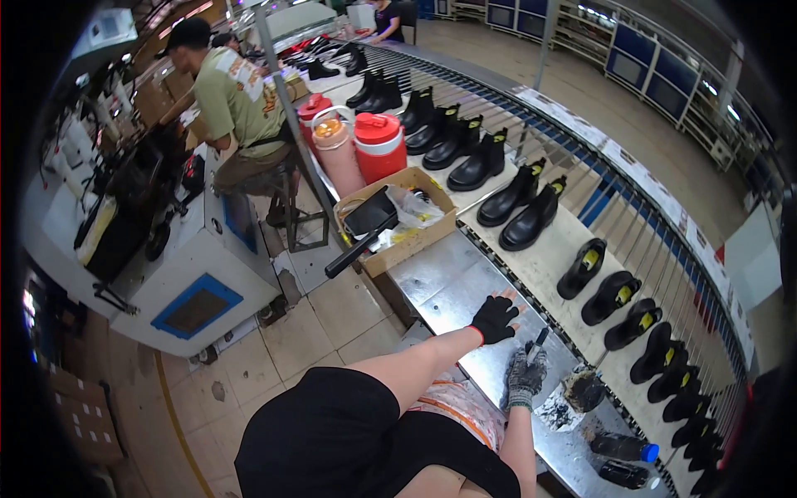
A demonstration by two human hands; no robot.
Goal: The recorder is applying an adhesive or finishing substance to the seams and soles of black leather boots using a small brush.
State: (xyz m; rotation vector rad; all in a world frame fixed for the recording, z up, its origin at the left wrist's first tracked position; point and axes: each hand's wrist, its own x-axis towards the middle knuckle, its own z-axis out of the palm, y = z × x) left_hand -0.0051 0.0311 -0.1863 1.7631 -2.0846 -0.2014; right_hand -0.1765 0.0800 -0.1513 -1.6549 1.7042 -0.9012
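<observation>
My left hand [496,319], in a black fingerless glove with a red edge, lies on the bare metal tabletop [448,282] with its fingers stretched out. It holds nothing. Close by, my right hand [526,375] wears a stained grey knit glove and is closed round a slim brush-like tool [540,339], its dark end pointing away from me. Beside the right hand stands a pot crusted with black [584,388], on a surface smeared black and white. Past the table edge, black ankle boots [534,217] stand on a pale conveyor belt [544,270].
A cardboard box [415,245] holding a black tray and plastic bags sits at the table's far end, near red drink jugs [380,148]. Two dark bottles [624,448] lie at the near right. A co-worker [237,104] sits at the left by a white machine [187,274].
</observation>
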